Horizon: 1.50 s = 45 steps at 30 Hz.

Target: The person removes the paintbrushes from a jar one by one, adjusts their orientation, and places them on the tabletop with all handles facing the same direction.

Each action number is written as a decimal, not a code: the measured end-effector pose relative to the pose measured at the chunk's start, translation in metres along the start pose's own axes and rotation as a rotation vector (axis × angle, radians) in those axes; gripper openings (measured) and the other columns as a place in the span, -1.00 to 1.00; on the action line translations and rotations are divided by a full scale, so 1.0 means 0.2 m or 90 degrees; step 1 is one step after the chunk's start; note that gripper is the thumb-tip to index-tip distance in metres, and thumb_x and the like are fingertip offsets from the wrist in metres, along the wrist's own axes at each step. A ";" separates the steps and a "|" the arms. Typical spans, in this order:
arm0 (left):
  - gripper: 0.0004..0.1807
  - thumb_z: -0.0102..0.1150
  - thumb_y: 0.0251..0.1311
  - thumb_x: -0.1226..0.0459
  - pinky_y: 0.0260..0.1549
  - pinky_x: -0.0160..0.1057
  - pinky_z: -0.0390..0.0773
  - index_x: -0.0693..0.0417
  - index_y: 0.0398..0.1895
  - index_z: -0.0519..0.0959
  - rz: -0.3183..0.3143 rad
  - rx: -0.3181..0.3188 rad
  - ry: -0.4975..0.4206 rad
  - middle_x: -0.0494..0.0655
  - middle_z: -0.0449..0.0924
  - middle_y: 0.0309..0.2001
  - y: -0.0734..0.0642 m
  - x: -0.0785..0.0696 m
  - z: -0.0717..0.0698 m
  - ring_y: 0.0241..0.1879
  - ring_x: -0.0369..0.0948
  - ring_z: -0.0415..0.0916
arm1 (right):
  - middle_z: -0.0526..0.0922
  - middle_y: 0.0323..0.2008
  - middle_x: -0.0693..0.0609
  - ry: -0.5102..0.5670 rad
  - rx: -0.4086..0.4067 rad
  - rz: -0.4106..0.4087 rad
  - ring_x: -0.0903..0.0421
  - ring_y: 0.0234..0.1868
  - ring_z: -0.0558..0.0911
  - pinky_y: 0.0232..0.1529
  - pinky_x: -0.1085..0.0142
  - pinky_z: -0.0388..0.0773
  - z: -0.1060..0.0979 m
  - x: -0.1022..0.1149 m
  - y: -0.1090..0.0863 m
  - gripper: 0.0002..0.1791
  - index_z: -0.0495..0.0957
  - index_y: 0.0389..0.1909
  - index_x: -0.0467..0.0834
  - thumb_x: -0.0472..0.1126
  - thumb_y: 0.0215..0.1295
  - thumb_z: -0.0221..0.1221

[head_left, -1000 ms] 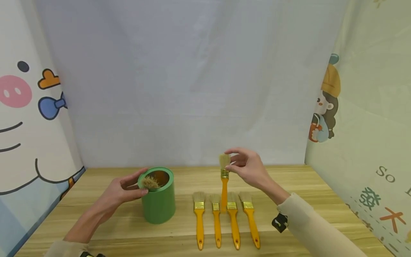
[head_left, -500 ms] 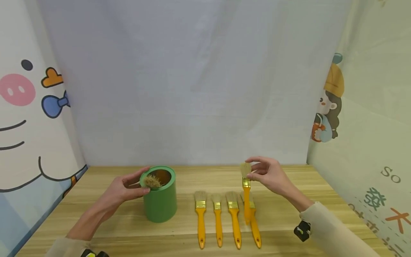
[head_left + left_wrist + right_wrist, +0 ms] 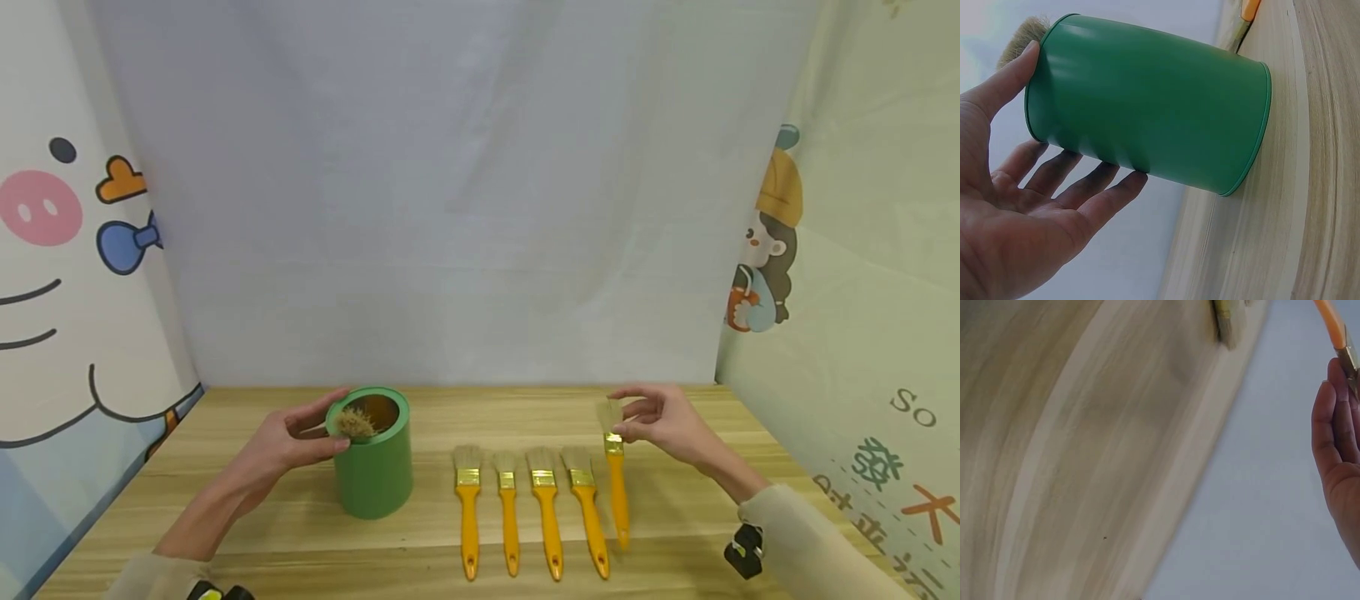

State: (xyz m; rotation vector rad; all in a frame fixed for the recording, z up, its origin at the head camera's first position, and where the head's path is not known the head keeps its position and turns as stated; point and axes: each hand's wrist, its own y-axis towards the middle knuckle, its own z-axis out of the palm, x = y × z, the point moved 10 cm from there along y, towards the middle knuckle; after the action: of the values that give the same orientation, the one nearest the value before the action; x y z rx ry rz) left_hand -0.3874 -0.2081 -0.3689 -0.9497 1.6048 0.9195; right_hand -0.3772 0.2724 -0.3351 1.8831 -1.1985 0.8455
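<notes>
My left hand [image 3: 273,454] grips the green can [image 3: 375,479] from the left, thumb at the rim and fingers along the side. The can stands upright, and brush bristles [image 3: 355,423] poke out of its mouth near my thumb. In the left wrist view the fingertips lie against the can wall [image 3: 1147,106]. At the right, my right hand [image 3: 669,427] pinches a paintbrush [image 3: 617,492] by its bristles. Its orange handle points down toward the table, just right of a row of several paintbrushes [image 3: 548,512]. The right wrist view catches only part of this hand [image 3: 1338,440].
The row of brushes lies on the wood-grain table [image 3: 420,554], bristles away from me and orange handles toward me. A pale cloth backdrop [image 3: 450,208] hangs behind the table. Printed cloths flank it, one with a pig snout [image 3: 41,208] at the left.
My right hand has carried the paintbrush rightward and lower, from over the row to just right of the last brush. My left hand and the can have stayed in place.
</notes>
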 end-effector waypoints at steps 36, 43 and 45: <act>-0.16 0.35 0.41 0.27 0.19 0.06 0.59 0.05 0.68 0.20 0.004 0.008 0.002 0.24 0.26 0.55 0.00 -0.01 0.00 0.46 0.34 0.26 | 0.75 -0.26 -0.17 0.008 0.090 0.099 0.12 -0.33 0.67 -0.32 0.30 0.63 0.11 -0.42 -0.04 -0.54 0.54 0.17 -0.52 -0.42 0.32 0.39; -0.16 0.36 0.41 0.26 0.18 0.02 0.60 0.04 0.68 0.20 0.004 0.006 0.002 0.23 0.27 0.54 0.00 0.00 0.00 0.45 0.32 0.27 | 0.77 -0.25 -0.17 -0.021 0.094 0.076 0.00 -0.26 0.72 -0.26 0.30 0.65 0.13 -0.42 -0.03 -0.55 0.56 0.15 -0.52 -0.39 0.33 0.41; -0.16 0.36 0.41 0.26 0.19 0.02 0.60 0.04 0.68 0.20 0.004 0.007 0.002 0.22 0.27 0.55 0.00 -0.01 0.01 0.46 0.32 0.27 | 0.77 -0.24 -0.16 -0.027 0.096 0.072 0.00 -0.25 0.72 -0.25 0.30 0.65 0.13 -0.43 -0.02 -0.56 0.56 0.15 -0.51 -0.38 0.33 0.41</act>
State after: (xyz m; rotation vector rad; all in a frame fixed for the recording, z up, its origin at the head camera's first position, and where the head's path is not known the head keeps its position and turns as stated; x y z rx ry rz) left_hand -0.3869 -0.2070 -0.3679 -0.9402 1.6141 0.9134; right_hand -0.3991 0.2899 -0.4201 1.9764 -1.3096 0.9855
